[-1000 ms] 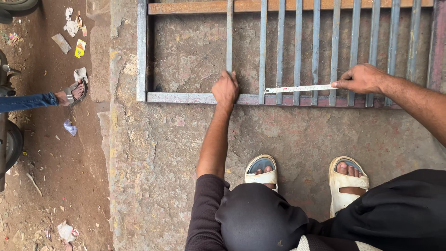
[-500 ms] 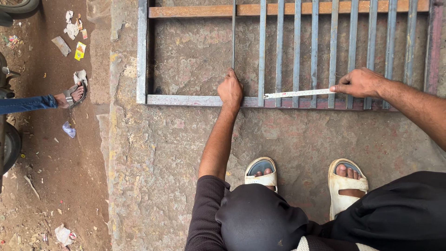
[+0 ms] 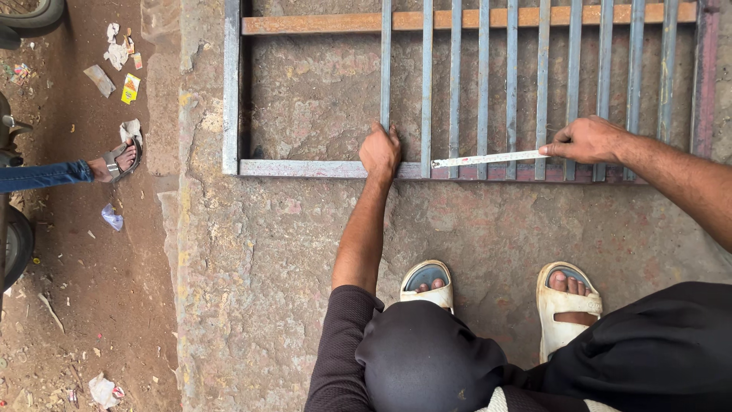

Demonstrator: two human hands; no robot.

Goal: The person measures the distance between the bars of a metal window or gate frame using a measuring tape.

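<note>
On the dirt at the upper left lie a small yellow and red wrapper [image 3: 130, 88], a flat grey-brown wrapper [image 3: 100, 79] beside it, and scraps of white paper [image 3: 117, 53], with a crumpled bluish-white wrapper [image 3: 112, 217] lower down.

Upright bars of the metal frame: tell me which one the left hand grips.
The leftmost upright bar. The left hand grips its lower end; it stands alone, beside the frame's wide gap.

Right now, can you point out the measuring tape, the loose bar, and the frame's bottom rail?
measuring tape [image 3: 488, 159], head view, middle of the blade.
loose bar [image 3: 386, 69], head view, upper shaft.
bottom rail [image 3: 305, 168], head view, bare left stretch.
</note>
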